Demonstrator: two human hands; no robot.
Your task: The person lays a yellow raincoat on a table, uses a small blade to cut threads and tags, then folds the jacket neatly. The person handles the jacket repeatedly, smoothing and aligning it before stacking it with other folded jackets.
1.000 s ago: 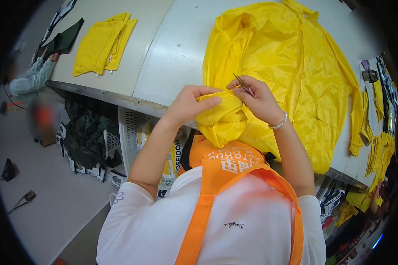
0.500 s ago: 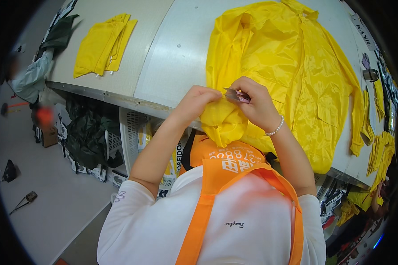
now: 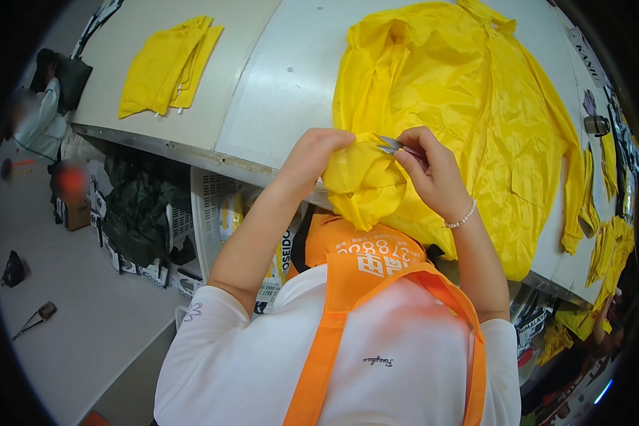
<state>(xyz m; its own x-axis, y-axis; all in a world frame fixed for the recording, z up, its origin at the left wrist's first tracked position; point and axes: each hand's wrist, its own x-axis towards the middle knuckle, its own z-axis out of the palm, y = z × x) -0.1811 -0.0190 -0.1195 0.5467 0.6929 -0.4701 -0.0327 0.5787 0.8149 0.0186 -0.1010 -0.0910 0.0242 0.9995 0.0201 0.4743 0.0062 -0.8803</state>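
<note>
A shiny yellow jacket (image 3: 468, 128) lies spread on the table, its collar at the far side. One sleeve (image 3: 366, 181) comes toward me and bunches over the near edge. My left hand (image 3: 321, 155) is closed on the cloth at the left of that bunched sleeve end. In my right hand (image 3: 433, 170), which wears a beaded bracelet, is a small pair of thread snips (image 3: 390, 145). The metal blades point left, apart at their tips, beside the sleeve cloth. My fingers cover most of the snips' handle.
Folded yellow pieces (image 3: 167, 67) lie on the left part of the table (image 3: 263, 106). A dark metal cup (image 3: 596, 125) and more yellow garments (image 3: 610, 248) are at the right. Under the table stand a white plastic crate (image 3: 204, 213) and dark green cloth (image 3: 145, 220). Another person (image 3: 39, 121) is at the far left.
My right hand with the snips has drawn back to the right, away from my left hand, and the blades now show more. My left hand keeps the sleeve. The other person's arm has moved.
</note>
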